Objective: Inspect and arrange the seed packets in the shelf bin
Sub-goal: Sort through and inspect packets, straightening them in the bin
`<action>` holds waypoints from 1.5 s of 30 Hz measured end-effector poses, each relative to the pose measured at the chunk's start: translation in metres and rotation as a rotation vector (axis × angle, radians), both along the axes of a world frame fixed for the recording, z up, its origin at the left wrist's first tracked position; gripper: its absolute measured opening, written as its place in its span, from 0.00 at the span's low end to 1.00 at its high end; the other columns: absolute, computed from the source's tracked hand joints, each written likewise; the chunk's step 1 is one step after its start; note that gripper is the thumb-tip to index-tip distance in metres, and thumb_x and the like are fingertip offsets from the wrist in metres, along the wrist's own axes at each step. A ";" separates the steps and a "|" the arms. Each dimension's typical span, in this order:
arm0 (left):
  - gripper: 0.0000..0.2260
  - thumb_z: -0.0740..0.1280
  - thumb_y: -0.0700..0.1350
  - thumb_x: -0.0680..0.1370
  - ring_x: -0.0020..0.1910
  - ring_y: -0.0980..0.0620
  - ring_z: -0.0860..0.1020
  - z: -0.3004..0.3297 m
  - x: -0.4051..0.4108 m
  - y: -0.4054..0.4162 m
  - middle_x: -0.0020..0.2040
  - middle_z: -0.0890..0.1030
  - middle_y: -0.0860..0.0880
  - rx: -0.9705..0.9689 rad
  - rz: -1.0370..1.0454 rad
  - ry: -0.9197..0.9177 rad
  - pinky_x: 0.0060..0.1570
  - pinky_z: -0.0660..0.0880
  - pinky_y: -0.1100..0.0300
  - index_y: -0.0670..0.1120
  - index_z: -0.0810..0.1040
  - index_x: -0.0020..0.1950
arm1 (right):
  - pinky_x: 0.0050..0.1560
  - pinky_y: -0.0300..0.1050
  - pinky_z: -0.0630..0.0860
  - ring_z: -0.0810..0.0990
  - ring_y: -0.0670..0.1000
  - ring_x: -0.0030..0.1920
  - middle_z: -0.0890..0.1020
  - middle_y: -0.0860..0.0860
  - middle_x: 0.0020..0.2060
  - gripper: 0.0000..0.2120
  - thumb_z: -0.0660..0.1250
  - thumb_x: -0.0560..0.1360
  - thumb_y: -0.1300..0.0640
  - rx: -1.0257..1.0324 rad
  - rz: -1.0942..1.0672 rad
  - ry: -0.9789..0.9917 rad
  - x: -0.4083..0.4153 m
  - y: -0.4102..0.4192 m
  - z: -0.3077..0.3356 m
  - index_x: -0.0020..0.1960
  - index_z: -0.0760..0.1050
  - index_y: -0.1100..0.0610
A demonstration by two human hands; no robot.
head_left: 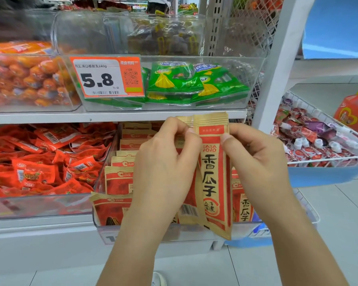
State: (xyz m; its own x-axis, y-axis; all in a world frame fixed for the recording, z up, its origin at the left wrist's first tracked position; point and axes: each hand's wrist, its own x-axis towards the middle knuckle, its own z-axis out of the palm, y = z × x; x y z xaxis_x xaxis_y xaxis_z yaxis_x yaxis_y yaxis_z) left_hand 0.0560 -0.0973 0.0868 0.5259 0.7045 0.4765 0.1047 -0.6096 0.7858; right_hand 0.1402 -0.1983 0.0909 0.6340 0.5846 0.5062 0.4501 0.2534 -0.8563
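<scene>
Two hands, left hand (163, 159) and right hand (254, 159), hold two seed packets (214, 172). About eight more packets (118, 180) stand in the clear bin (194, 234). One price tag (105, 77) hangs above.

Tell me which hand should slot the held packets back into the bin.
Probably left. Both hands pinch the held seed packets near the top, but the left hand sits over the rows in the bin, while the right hand is toward its outer end.
</scene>
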 end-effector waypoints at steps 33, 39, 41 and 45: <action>0.10 0.68 0.48 0.72 0.42 0.54 0.84 -0.013 0.003 0.004 0.46 0.85 0.52 -0.547 -0.667 0.030 0.36 0.76 0.65 0.48 0.70 0.49 | 0.31 0.38 0.72 0.73 0.44 0.26 0.75 0.45 0.24 0.18 0.69 0.78 0.54 0.420 -0.433 0.680 0.038 -0.019 0.002 0.30 0.70 0.53; 0.09 0.68 0.43 0.74 0.37 0.53 0.82 -0.017 0.008 0.006 0.40 0.84 0.49 -0.683 -0.513 -0.189 0.32 0.74 0.64 0.47 0.68 0.43 | 0.36 0.39 0.77 0.81 0.42 0.32 0.83 0.44 0.31 0.14 0.63 0.79 0.50 0.031 -0.098 0.579 0.025 -0.014 0.008 0.38 0.80 0.52; 0.09 0.69 0.46 0.71 0.37 0.54 0.81 -0.016 0.010 0.006 0.39 0.83 0.51 -0.745 -0.473 -0.292 0.33 0.74 0.62 0.48 0.68 0.42 | 0.38 0.42 0.81 0.85 0.46 0.39 0.86 0.48 0.39 0.07 0.65 0.78 0.53 -0.129 0.044 0.495 0.020 -0.010 0.006 0.46 0.82 0.53; 0.08 0.69 0.45 0.74 0.42 0.54 0.83 -0.018 0.011 0.007 0.44 0.84 0.51 -0.681 -0.401 -0.315 0.40 0.79 0.61 0.47 0.71 0.45 | 0.48 0.50 0.82 0.86 0.53 0.48 0.87 0.53 0.48 0.09 0.67 0.76 0.58 -0.128 0.097 0.482 0.017 -0.008 0.003 0.55 0.81 0.56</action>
